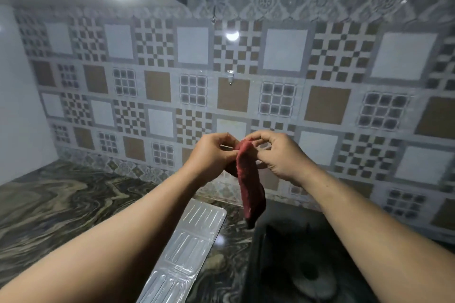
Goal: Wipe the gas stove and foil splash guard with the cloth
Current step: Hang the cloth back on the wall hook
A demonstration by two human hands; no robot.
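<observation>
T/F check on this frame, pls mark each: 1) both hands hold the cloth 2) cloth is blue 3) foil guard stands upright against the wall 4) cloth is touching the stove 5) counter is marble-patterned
1) True: the left hand and the right hand both pinch the top of the cloth.
2) False: it is dark red.
3) False: the foil splash guard lies flat on the counter.
4) False: it hangs in the air above the gas stove.
5) True: swirled dark marble pattern.
</observation>
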